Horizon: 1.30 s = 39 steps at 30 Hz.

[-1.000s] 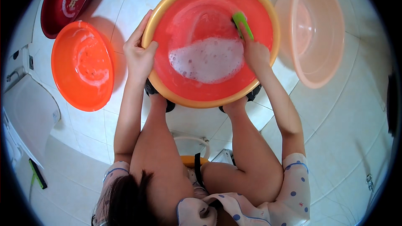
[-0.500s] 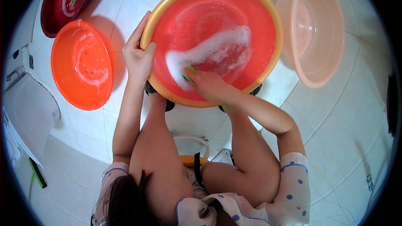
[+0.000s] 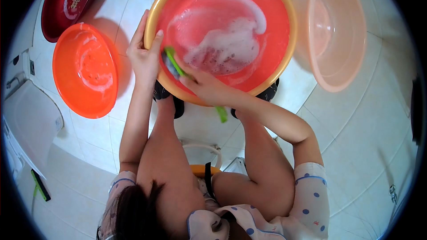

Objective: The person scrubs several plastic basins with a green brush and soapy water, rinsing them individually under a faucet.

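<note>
A large red basin point(image 3: 278, 26) with a gold rim stands tilted in front of me, with water and white suds point(image 3: 231, 44) inside. My left hand point(image 3: 144, 60) grips its left rim, thumb inside and fingers outside. In my right hand point(image 3: 204, 88) is a green scrub brush point(image 3: 175, 63), held against or just over the basin's near left wall. The brush's dark bristle side faces the wall, and its handle end sticks out below my wrist. My fingers hide the middle of the handle.
An orange basin point(image 3: 84, 71) with leftover suds sits at the left, and a dark red basin point(image 3: 55, 11) lies beyond it. A pale peach basin point(image 3: 340, 31) stands at the right. A green-and-black squeegee point(image 3: 41, 186) is at the lower left.
My right hand has brought the brush out of the foam to the basin's left wall. The suds have swirled round toward the far right. The basin has shifted slightly up and left.
</note>
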Available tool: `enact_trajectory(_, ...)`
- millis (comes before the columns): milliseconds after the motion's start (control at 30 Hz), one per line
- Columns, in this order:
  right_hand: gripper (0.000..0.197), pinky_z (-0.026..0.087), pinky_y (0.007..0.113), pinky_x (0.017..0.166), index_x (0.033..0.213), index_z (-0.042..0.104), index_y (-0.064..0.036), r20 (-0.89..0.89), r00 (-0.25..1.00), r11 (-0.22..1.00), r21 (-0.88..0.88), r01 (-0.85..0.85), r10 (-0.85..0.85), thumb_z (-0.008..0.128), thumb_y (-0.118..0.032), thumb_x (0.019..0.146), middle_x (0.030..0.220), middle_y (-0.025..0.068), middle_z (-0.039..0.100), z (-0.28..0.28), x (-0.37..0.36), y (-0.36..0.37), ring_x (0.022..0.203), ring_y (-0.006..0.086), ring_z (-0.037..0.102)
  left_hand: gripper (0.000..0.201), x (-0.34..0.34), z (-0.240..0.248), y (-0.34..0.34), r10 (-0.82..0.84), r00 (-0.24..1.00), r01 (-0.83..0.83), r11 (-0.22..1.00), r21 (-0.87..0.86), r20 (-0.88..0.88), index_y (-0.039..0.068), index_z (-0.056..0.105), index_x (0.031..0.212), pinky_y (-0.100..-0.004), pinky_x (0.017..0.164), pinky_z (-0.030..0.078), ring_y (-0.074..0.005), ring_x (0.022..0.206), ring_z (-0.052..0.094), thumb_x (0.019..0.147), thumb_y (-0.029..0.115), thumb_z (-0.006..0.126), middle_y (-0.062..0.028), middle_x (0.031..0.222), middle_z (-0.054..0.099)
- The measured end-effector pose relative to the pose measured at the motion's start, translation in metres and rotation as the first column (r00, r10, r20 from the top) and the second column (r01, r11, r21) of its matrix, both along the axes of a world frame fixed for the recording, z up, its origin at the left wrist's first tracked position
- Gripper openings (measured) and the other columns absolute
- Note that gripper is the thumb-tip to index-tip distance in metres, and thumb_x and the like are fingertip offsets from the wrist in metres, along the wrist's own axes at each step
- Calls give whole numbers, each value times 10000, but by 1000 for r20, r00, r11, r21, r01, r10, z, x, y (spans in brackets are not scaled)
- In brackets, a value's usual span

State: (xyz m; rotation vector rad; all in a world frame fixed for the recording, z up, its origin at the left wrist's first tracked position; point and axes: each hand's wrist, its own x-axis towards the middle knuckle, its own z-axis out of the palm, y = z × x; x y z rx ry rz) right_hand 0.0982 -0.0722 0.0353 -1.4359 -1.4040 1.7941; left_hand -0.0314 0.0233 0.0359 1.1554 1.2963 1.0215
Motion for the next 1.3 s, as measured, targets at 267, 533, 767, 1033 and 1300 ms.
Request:
enact_trajectory(267, 463, 468, 373, 726, 1279, 388, -206, 677, 330, 727, -455, -514, 658, 455, -135, 826, 926, 136, 619, 17, 105, -17, 850, 271, 608, 543, -8, -6, 3, 8, 1000, -8, 1000, -3, 16, -20, 415, 1265, -253, 897, 409, -165, 1075, 512, 737, -116, 497, -125, 1220, 499)
enact_trajectory(533, 639, 485, 282, 532, 1364, 243, -247, 892, -377, 641, -445, -625, 251, 493, -95, 795, 760, 40, 599, 16, 185, 48, 681, 165, 619, 585, 1, 13, 4, 0, 1000, 1, 999, -39, 24, -18, 437, 1253, -249, 904, 398, -159, 1080, 512, 680, -137, 440, -114, 1221, 510)
enact_trajectory(767, 781, 468, 301, 442, 1389, 141, -332, 929, -265, 490, -111, -865, -258, 490, -38, 755, 624, 57, 567, 69, 196, 107, 516, 198, 591, 614, -4, 14, 7, -47, 999, 46, 998, -52, -17, -4, 428, 1265, -236, 889, 413, -158, 1078, 514, 668, -148, 413, -117, 1223, 501)
enact_trajectory(1033, 383, 494, 375, 596, 1222, 459, -287, 848, -147, 634, -485, -603, 509, 480, -234, 843, 854, 96, 615, 62, 187, 23, 719, 246, 619, 596, -10, 9, 6, 10, 1000, -9, 1000, -8, 10, -17, 453, 1242, -225, 878, 401, -139, 1046, 522, 662, -149, 423, -107, 1203, 526)
enact_trajectory(1300, 745, 495, 306, 614, 1359, 118, -449, 943, -333, 610, -259, -748, -7, 498, -122, 809, 806, 82, 582, 80, 168, 125, 674, 160, 617, 602, -3, 12, 11, -32, 999, 31, 999, -18, -13, -10, 455, 1242, -234, 896, 394, -158, 1076, 515, 659, -150, 415, -110, 1210, 521)
